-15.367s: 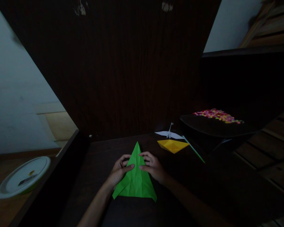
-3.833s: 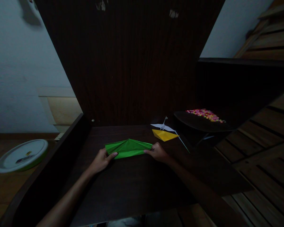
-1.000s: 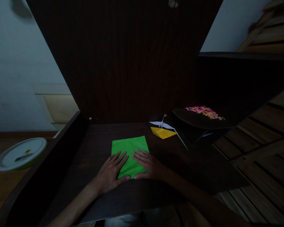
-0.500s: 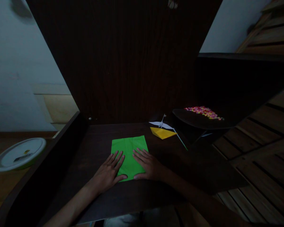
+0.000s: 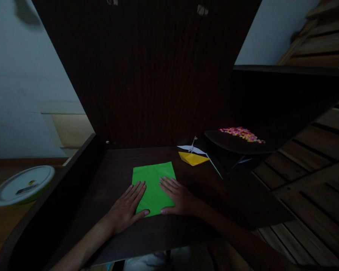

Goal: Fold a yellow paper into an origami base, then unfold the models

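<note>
your left hand (image 5: 126, 208) lies flat with the fingers spread, palm down on the near left corner of the green paper (image 5: 153, 183), partly on the dark surface (image 5: 186, 229) beside it. your right hand (image 5: 178, 197) lies flat too, fingers spread, pressing the near right edge of the sheet. neither hand pinches anything; both just weigh the paper down.

the green paper sits between and just beyond your hands, opened out flat as a plain four-sided sheet, its far edge well ahead of your fingertips. judged from how it lies, the sheet shows no standing fold, so the shaping of it looks barely begun, or the sheet has been laid open to smooth: all the folds are yet to make.

beyond your right hand, well apart from it, a folded yellow piece (image 5: 193, 158) rests on the surface, with a small white paper crane (image 5: 192, 147) just behind it and a thin green strip (image 5: 214, 168) slanting off to its right. farther right, a dark tray (image 5: 228, 142) carries a scatter of tiny coloured bits (image 5: 241, 134). far off to your left, a white round lid (image 5: 21, 184) sits below the surface.
</note>
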Tool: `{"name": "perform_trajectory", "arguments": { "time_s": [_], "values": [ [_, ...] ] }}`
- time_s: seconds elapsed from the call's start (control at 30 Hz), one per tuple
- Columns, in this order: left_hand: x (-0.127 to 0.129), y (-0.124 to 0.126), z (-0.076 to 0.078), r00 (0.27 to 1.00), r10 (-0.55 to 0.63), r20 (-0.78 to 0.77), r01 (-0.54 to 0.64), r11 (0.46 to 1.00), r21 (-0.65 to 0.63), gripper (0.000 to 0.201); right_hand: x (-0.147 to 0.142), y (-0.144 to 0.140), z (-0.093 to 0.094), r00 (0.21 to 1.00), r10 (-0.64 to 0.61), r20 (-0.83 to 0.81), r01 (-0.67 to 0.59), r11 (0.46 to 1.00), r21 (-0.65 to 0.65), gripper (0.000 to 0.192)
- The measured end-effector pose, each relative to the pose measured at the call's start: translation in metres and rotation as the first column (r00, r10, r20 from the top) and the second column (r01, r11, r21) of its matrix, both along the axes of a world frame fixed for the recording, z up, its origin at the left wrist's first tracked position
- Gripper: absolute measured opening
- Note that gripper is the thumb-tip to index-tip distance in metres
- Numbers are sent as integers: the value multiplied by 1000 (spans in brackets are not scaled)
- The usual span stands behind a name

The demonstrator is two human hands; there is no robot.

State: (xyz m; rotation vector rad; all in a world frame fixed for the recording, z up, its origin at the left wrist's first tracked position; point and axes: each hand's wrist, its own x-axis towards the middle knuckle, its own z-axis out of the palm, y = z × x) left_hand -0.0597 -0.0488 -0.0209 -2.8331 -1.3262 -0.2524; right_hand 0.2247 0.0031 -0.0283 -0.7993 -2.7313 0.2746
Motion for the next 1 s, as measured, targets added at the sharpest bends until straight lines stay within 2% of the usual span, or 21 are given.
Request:
{"name": "perform_trajectory", "arguments": {
  "time_s": [0.27, 0.43, 0.6, 0.83, 1.0],
  "values": [
    [-6, -4, -2, 1000, -15, -10, 16, 998, 63, 71, 0, -3, -1, 1000, -18, -17, 18, 1000, 1, 95],
    [-7, -6, -5, 1000, -18, 25, 15, 993, 115, 66, 0, -3, -6, 997, -16, -81, 17, 1000, 17, 91],
    [-9, -7, -3, 999, -7, 54, 4, 997, 73, 66, 3, -1, -5, 991, -11, -132, 9, 1000, -19, 92],
    [-12, -7, 0, 997, 12, 77, -12, 1000, -6, 75, 16, 3, 7, 998, -59, -35, 57, 995, -78, 97],
    [-14, -6, 1, 993, 8, 117, -4, 999, -36, 71, 20, 4, 10, 998, -69, 9, 69, 992, -109, 94]
  ]
}}
